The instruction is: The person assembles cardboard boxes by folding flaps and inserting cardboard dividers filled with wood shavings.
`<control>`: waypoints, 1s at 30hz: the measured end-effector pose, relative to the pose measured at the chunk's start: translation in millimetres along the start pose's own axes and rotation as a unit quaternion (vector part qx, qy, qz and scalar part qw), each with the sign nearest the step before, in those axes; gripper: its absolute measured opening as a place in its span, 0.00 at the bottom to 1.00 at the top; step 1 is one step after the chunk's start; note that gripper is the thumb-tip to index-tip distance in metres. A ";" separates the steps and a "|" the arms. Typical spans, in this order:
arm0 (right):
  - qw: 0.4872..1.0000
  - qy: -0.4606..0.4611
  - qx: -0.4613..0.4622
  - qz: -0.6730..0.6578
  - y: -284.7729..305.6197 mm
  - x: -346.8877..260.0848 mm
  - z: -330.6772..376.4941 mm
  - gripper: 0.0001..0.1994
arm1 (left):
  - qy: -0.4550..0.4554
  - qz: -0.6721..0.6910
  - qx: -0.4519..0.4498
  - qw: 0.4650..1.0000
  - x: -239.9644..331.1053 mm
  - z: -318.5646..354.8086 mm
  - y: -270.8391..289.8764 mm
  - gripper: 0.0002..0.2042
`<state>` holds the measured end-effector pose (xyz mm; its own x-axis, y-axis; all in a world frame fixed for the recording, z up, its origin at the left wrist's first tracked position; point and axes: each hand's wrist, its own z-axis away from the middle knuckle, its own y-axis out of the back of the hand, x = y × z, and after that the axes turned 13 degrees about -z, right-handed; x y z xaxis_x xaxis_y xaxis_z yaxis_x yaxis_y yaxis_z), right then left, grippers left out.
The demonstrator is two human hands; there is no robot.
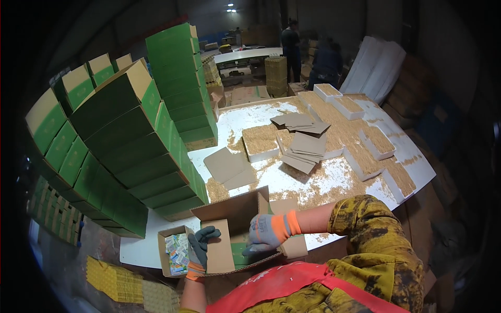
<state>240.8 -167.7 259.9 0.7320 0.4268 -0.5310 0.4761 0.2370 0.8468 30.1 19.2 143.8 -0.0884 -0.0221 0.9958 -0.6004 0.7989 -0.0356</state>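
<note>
Before me is an open brown cardboard box (219, 253) with its flaps raised and green showing inside. My left hand (198, 246), in a dark grey glove with an orange cuff, is at the box's left side with fingers apart and nothing visible in them. Beside it, a small carton (164, 256) holds a pile of colourful sachets (178, 252). Over the box's right part, my right hand (265, 232), in a grey and orange glove, points down with its fingers curled together. Whatever those fingers hold is hidden.
Tall stacks of green boxes (141, 151) rise on the left. White trays (261, 151) of light brown grain-like material stand on the white table (417, 156), with loose cardboard sheets (305, 148) among them. Yellow egg trays (115, 279) lie at lower left. Two people (290, 44) are farther back.
</note>
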 end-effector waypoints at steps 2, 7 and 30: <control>0.999 -0.021 -0.024 0.024 -10.0 -10.5 3.0 0.20 | -0.001 -0.008 0.002 1.000 -0.5 4.2 1.1 0.41; 0.997 -0.042 0.069 0.001 -15.8 -0.9 -19.7 0.25 | 0.002 0.026 0.020 0.999 0.9 -2.5 -1.1 0.42; 0.998 -0.042 -0.053 0.016 -16.1 13.4 -7.8 0.28 | -0.032 -0.093 -0.016 0.995 1.1 -6.5 -25.0 0.24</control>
<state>239.1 -159.0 239.5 0.7866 0.3626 -0.4997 0.4004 0.3164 0.8600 50.2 3.2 146.4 -0.0283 -0.2091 0.9775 -0.5861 0.7956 0.1533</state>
